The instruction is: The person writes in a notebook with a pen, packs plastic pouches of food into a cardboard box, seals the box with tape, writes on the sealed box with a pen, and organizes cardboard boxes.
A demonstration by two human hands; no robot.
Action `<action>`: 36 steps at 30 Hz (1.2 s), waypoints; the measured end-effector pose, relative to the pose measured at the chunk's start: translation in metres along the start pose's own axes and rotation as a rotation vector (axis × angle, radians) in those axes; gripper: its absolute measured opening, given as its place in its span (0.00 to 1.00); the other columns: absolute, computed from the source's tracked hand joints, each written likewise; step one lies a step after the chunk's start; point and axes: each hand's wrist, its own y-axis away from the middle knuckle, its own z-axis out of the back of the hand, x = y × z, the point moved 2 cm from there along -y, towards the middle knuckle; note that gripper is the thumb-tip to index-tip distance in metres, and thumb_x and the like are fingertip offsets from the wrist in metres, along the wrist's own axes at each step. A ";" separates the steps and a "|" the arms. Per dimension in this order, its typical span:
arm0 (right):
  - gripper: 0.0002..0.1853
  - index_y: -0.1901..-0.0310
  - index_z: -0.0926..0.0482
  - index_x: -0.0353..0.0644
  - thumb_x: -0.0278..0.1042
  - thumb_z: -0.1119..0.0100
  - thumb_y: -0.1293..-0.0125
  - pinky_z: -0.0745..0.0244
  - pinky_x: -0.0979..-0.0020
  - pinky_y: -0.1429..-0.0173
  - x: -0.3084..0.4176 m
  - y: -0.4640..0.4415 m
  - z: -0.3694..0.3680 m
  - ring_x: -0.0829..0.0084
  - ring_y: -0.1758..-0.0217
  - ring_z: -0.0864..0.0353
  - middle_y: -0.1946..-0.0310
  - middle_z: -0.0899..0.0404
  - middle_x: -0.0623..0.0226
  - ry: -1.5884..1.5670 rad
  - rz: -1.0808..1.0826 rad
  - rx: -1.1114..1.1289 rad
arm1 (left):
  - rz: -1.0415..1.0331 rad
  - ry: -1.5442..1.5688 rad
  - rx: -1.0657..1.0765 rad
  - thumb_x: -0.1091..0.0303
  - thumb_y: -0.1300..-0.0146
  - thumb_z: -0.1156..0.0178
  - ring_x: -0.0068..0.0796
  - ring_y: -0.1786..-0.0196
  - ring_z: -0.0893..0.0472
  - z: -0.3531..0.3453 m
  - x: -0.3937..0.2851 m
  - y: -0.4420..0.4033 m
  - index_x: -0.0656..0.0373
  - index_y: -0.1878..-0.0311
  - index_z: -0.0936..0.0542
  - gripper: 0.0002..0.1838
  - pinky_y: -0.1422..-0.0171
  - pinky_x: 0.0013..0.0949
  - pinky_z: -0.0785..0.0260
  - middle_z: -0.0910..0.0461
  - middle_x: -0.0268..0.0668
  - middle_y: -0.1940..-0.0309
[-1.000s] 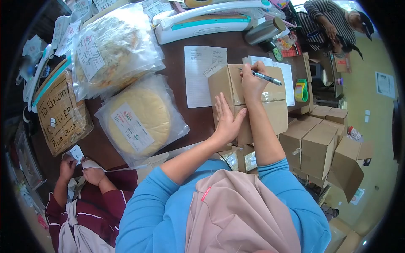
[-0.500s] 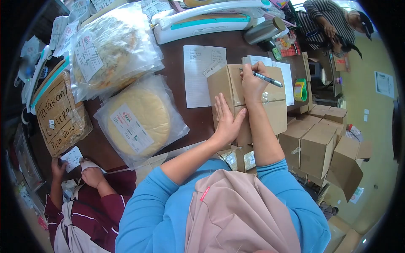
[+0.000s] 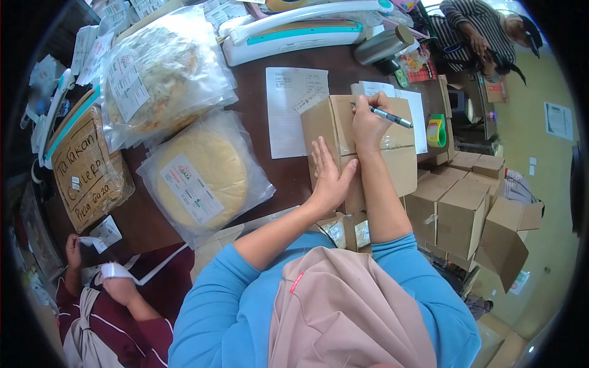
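In my right hand is a marker pen, its tip near the top far-left corner of a cardboard box. My left hand lies flat against the left side of this box, fingers stretched out and thumb over the near edge. Sheets of lined paper with handwriting lie left of the box, and more paper shows behind it. Clear packing tape crosses the box top. Nearest on the left is a round pizza base in a clear labelled bag.
Other bagged pizzas are stacked at the far left beside a hand-lettered cardboard piece. A heat sealer and a metal bottle stand at the back. A co-worker's hands hold label tape. Several boxes sit at right.
The co-worker's hands at lower left have drawn apart, pulling out a white strip. My pen hand has shifted very slightly; my left hand and the box stay almost the same.
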 end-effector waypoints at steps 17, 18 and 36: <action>0.16 0.76 0.28 0.36 0.40 0.43 0.39 0.34 0.79 0.83 0.010 -0.022 0.048 0.77 0.88 0.27 0.90 0.31 0.66 -0.388 -0.359 -0.167 | -0.007 0.066 0.047 0.48 0.38 0.49 0.55 0.29 0.71 0.002 0.005 -0.004 0.75 0.35 0.69 0.50 0.28 0.44 0.77 0.71 0.67 0.34; 0.19 0.73 0.24 0.33 0.45 0.44 0.38 0.35 0.80 0.83 0.009 -0.029 0.071 0.77 0.90 0.28 0.91 0.29 0.66 -0.358 -0.400 -0.138 | -0.013 0.114 0.044 0.48 0.38 0.49 0.55 0.29 0.71 0.002 0.006 -0.007 0.75 0.35 0.69 0.50 0.28 0.42 0.76 0.71 0.67 0.34; 0.20 0.73 0.22 0.39 0.51 0.49 0.40 0.30 0.55 0.61 -0.028 0.019 0.178 0.49 0.67 0.23 0.76 0.23 0.49 0.392 -0.284 0.056 | 0.275 0.522 0.363 0.61 0.31 0.58 0.36 0.38 0.36 0.017 -0.030 0.010 0.60 0.38 0.40 0.21 0.35 0.38 0.43 0.39 0.44 0.39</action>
